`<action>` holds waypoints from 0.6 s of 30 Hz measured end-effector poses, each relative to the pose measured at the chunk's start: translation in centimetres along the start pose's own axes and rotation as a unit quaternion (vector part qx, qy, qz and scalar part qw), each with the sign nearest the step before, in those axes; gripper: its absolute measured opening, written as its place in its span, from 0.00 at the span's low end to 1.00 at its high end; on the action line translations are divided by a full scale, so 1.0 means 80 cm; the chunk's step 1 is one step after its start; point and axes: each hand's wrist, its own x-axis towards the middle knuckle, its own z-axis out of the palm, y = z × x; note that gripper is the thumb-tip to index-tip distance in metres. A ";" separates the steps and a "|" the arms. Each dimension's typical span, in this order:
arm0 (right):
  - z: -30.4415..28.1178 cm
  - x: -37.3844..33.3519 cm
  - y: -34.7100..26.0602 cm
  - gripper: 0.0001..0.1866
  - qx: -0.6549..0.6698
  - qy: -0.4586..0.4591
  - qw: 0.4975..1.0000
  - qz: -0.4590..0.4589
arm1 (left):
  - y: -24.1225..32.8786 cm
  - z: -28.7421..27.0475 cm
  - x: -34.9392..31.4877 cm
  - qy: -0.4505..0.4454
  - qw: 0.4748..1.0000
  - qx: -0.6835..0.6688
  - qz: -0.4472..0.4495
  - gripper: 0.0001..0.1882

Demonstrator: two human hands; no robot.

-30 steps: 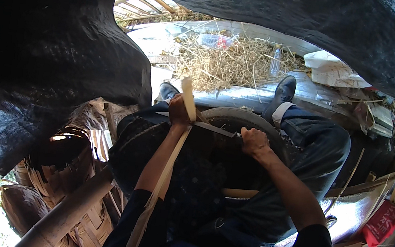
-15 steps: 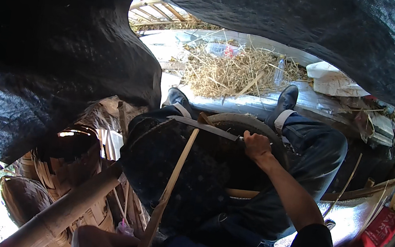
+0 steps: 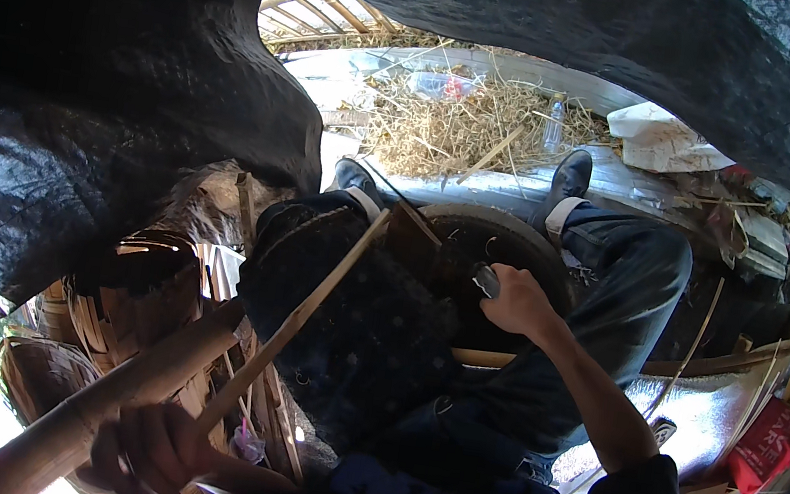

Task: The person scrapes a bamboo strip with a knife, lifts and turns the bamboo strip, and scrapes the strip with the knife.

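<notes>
My right hand [image 3: 521, 301] is closed round the handle of a long knife [image 3: 487, 280]. Its blade, now a thin dark line seen nearly edge-on, points to the upper left past a small brown wooden block [image 3: 412, 233]. Down at the lower left, my left hand [image 3: 153, 448] is somewhat blurred, its fingers round the lower end of a long bamboo strip [image 3: 291, 325]. The strip slants up over my dark-covered left leg, and its upper tip ends beside the block, near the blade. Below the knife sits a round dark tub-like thing [image 3: 519, 228] between my legs.
A thick bamboo pole [image 3: 127, 391] and woven bamboo baskets [image 3: 43, 380] stand at my left. Black sheeting [image 3: 112, 106] hangs overhead and at left. Ahead lie dry straw [image 3: 441, 132], a clear bottle [image 3: 554, 126] and a white sack [image 3: 662, 141]. A red bag [image 3: 769, 446] is at right.
My left hand has moved to the left, and the strip leans over more. The knife has turned from showing its flat side to nearly edge-on, with my right hand slightly lower.
</notes>
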 end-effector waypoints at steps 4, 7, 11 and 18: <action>-0.024 -0.047 -0.022 0.14 0.088 0.036 0.995 -0.025 | 0.001 -0.001 -0.003 0.028 1.000 0.005 0.001 0.19; -0.029 -0.082 -0.031 0.15 0.123 0.103 0.986 -0.044 | 0.004 -0.004 0.003 0.135 0.989 0.056 -0.001 0.27; -0.044 -0.128 -0.050 0.18 0.146 0.123 0.980 -0.060 | 0.030 0.003 0.029 0.030 0.999 0.007 -0.032 0.27; -0.025 -0.179 -0.034 0.21 0.095 0.284 0.942 -0.152 | 0.026 0.013 0.080 0.099 0.993 -0.019 -0.059 0.26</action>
